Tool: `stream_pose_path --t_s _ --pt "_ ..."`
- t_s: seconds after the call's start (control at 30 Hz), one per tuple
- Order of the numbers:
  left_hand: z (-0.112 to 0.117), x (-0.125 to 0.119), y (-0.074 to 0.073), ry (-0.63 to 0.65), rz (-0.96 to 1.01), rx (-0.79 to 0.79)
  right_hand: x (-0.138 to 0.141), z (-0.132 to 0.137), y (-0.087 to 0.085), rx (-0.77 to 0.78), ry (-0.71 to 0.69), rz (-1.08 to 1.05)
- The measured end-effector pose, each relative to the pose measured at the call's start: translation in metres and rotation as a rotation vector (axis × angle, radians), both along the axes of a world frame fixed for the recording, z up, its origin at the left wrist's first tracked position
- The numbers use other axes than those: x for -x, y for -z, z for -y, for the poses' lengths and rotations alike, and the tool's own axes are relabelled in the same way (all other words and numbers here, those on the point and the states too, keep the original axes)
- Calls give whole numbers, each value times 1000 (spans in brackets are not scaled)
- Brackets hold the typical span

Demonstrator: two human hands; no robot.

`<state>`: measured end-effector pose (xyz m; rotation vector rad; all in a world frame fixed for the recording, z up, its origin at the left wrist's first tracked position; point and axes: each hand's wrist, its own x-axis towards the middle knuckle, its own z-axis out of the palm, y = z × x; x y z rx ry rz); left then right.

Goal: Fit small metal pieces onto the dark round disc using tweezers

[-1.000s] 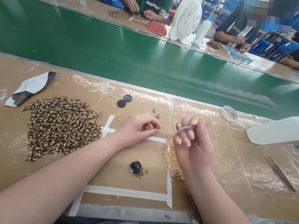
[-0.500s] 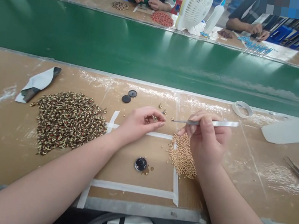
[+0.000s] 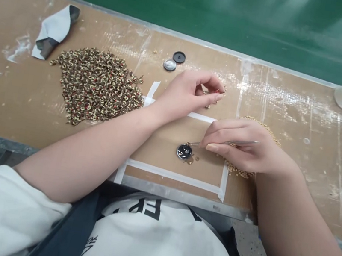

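Here the right hand [image 3: 242, 150] pinches slim steel tweezers [image 3: 220, 143] — tips at a round black cap [image 3: 184, 151].

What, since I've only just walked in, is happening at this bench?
One person works at a brown bench. Their right hand holds slim metal tweezers, tips at a small round black dish. Their left hand pinches a tiny gold-coloured part farther back. A big speckled brown heap lies left; tan beads lie under the right hand.
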<state>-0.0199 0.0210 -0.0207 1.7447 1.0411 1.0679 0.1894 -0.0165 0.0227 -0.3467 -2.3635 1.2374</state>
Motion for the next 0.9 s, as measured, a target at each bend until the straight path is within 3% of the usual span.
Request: stream_pose_path --t_s 0.17,0.4,0.57,0.9 --pt "-1 -1 -3 26 6 16 -5 3 -6 -88 96 79" --pt "-5 -4 -1 98 -30 -14 -18 61 12 -345 542 -77" --pt "-8 -6 1 97 -23 2 -13 96 30 -429 592 -43" --pt "-9 -6 5 146 -3 -95 -6 104 42 -467 626 7"
